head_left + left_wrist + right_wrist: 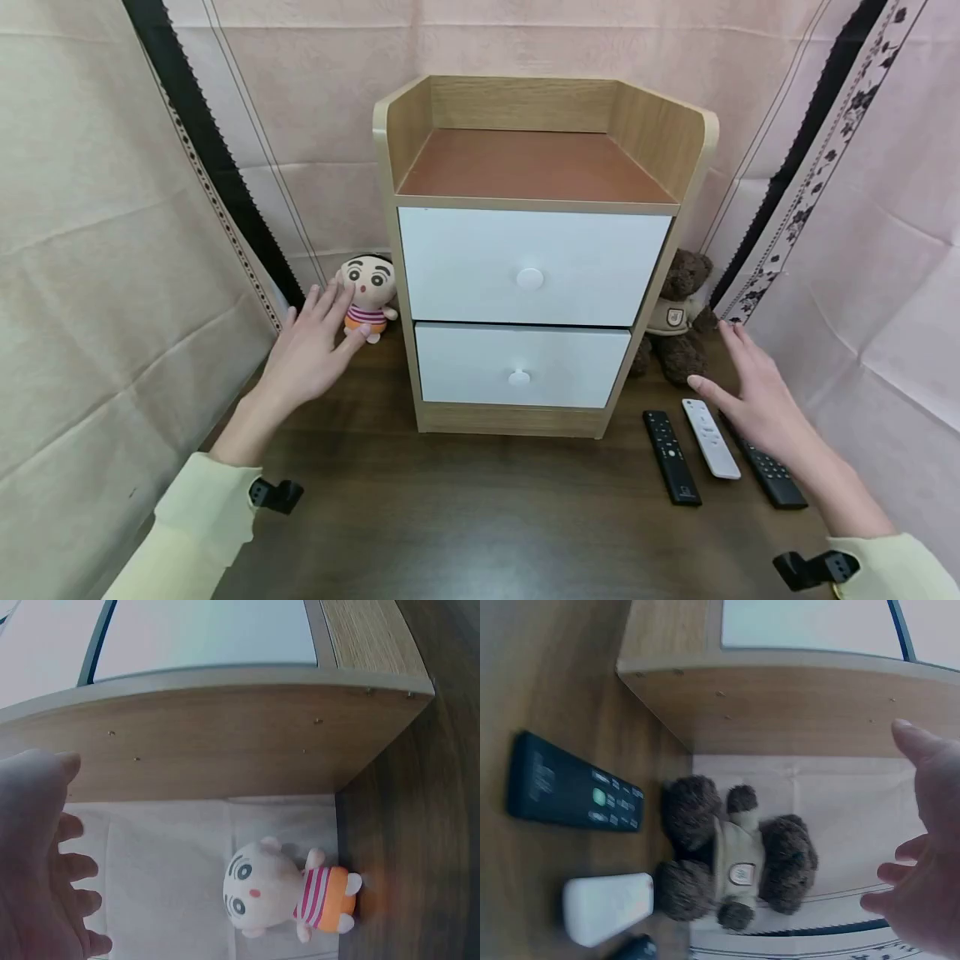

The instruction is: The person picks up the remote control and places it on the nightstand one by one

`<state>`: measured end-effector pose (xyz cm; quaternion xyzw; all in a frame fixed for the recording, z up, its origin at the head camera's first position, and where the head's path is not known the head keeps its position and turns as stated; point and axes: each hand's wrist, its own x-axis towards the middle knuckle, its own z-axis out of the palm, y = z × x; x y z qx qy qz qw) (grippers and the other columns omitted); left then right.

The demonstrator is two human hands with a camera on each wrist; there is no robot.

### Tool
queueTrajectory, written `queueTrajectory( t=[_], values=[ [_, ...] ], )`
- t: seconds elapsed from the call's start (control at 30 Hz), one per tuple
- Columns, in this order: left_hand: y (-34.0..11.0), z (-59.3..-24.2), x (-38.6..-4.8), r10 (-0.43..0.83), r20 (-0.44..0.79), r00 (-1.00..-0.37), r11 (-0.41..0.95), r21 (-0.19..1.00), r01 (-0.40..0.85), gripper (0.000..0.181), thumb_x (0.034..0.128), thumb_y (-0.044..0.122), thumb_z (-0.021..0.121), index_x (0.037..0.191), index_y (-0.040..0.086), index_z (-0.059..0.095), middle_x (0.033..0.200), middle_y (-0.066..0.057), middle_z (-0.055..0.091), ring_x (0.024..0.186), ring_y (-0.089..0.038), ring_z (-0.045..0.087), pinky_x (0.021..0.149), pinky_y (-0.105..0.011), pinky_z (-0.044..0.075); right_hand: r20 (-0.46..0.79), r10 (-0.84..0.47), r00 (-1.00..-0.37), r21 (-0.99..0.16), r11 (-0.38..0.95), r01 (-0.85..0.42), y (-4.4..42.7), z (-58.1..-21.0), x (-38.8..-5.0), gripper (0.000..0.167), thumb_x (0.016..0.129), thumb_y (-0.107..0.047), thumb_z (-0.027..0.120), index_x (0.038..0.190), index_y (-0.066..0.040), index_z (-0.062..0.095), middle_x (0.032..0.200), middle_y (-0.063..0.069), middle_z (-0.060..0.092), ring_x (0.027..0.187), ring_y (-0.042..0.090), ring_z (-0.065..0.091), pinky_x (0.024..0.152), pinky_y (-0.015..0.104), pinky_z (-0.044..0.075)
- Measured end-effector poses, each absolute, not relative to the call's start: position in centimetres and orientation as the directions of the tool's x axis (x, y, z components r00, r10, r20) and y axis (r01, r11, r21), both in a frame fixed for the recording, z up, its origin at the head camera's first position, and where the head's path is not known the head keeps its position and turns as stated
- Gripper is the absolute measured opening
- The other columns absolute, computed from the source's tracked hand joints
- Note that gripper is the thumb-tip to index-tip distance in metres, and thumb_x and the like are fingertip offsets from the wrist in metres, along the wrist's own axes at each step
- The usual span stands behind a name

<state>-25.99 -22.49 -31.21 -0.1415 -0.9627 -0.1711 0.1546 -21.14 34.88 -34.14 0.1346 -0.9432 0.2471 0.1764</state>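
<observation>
My left hand (311,350) reaches out with fingers extended, in front of a small plush doll (367,292) in a striped top and orange shorts. In the left wrist view the doll (289,892) is apart from the fingers. On the other side, my right hand (761,404) is spread above the remotes, holding nothing. A brown teddy bear (678,317) in a light shirt sits beyond it, against the cabinet's right side; the right wrist view shows the bear (739,855) apart from the fingers. Between the hands stands a wooden cabinet (510,421) with two white drawers, both closed or nearly so.
A black remote (671,458), a white remote (711,439) and another black remote (776,479), partly hidden by my right hand, lie on the dark wooden table (450,517). Pale cloth (112,250) hangs on the left, at the back and on the right.
</observation>
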Motion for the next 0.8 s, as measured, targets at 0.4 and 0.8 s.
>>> queueTrajectory(
  t=[0.4,0.8],
  values=[
    [-19.9,-33.7,-26.0,0.054,0.631,-0.774,0.628,0.581,0.517,0.063,0.1037,0.025,0.064,0.16,0.012,0.038,0.159,-0.017,0.039,0.142,-0.039,0.041,0.113,-0.059,0.037,0.396,-0.038,-0.917,-0.64,0.705,-0.306,34.3,-38.1,-17.8,0.083,0.098,-0.018,0.073,0.162,-0.002,0.023,0.149,0.033,0.043,0.109,-0.006,0.059,0.079,0.0,0.042],
    [-17.2,-35.6,-26.8,0.042,0.612,-0.79,0.187,0.772,0.608,0.067,0.0999,0.001,0.065,0.16,0.01,0.036,0.16,-0.008,0.042,0.142,-0.031,0.044,0.107,-0.024,0.043,0.311,0.058,-0.949,-0.666,0.725,-0.175,33.9,-43.9,-15.4,0.08,0.089,-0.021,0.083,0.151,0.007,0.041,0.136,0.028,0.057,0.098,-0.015,0.051,0.075,0.012,0.053]
  ],
)
